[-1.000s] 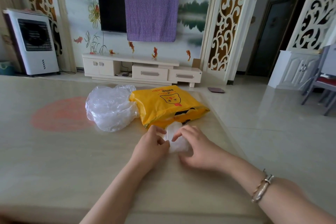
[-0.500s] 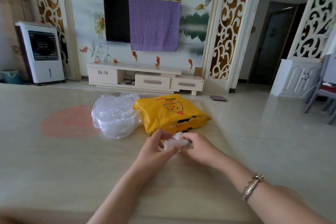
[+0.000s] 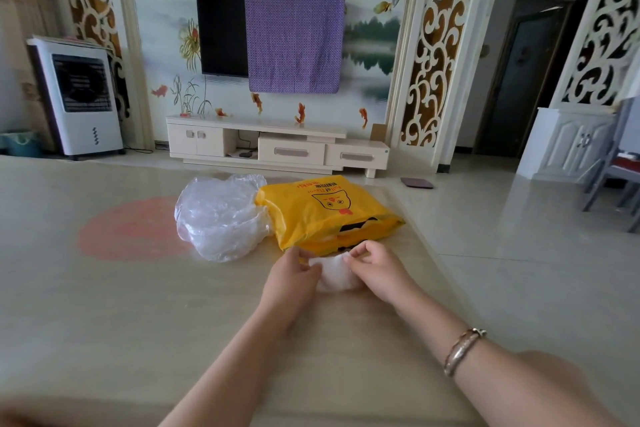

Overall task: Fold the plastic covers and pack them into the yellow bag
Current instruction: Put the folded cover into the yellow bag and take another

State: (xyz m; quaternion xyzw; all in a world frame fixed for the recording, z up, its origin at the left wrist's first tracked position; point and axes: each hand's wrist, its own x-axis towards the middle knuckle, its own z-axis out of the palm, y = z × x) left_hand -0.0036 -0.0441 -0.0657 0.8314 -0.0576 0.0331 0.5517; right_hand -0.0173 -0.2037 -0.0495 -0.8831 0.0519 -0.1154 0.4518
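A yellow bag (image 3: 322, 215) with a cat face print lies on the table, its open mouth facing me. Left of it and touching it sits a heap of clear plastic covers (image 3: 221, 215). Just in front of the bag's mouth, a small folded plastic cover (image 3: 332, 274) is held between both hands. My left hand (image 3: 292, 276) pinches its left side and my right hand (image 3: 375, 269) pinches its right side with curled fingers. Much of the folded cover is hidden by my fingers.
The beige table (image 3: 104, 305) has a faded red circle (image 3: 131, 229) left of the covers. Its right edge runs just right of the bag, with shiny floor beyond. A TV cabinet (image 3: 277, 146) and an air cooler (image 3: 79, 97) stand by the far wall.
Both hands moved the folded cover forward, closer to the yellow bag's mouth. The camera view tilted slightly downward, so the room sits lower in the frame.
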